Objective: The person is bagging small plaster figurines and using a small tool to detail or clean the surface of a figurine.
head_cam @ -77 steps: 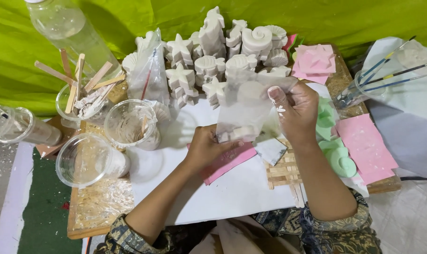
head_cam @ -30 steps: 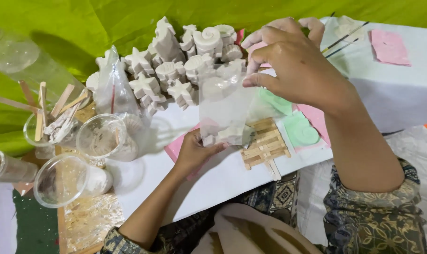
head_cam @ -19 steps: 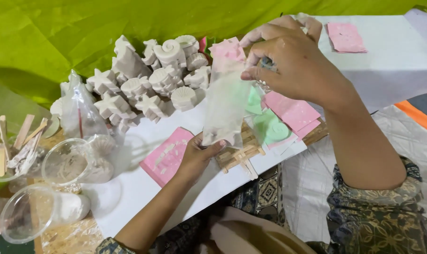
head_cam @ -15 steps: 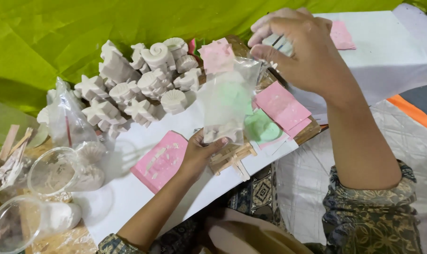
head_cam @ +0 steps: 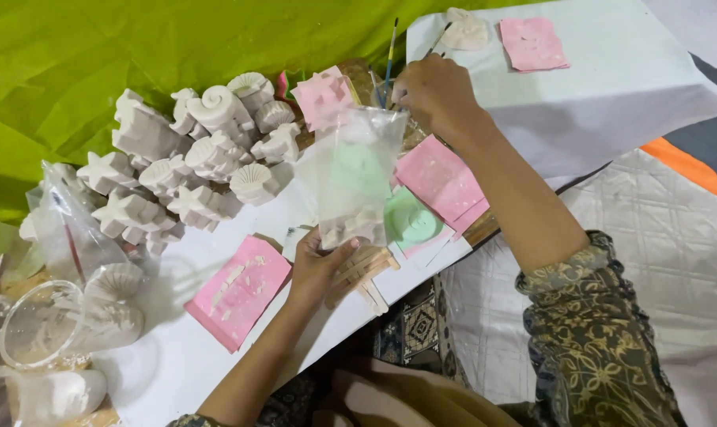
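Observation:
My left hand [head_cam: 317,267] grips the bottom of a clear plastic bag [head_cam: 357,178] and holds it upright over the white board [head_cam: 184,356]; small pale pieces sit in the bag's lower end. My right hand [head_cam: 431,91] is at the bag's top right corner, fingers closed near the tips of some paintbrushes [head_cam: 388,59]; whether it pinches the bag or a brush is unclear. Green and pink moulds [head_cam: 437,178] lie just behind the bag. A pink mould [head_cam: 238,289] lies left of my left hand.
A heap of white plaster shells and stars [head_cam: 192,158] lies to the left. Clear cups [head_cam: 42,324] stand at the lower left. Wooden sticks [head_cam: 366,273] lie under my left hand. A white sheet [head_cam: 611,87] with another pink mould [head_cam: 534,43] is at the upper right.
The view has swung left and down. My right hand has moved up and away from the camera to the bag's top corner by the brushes. My left hand still holds the bag's bottom.

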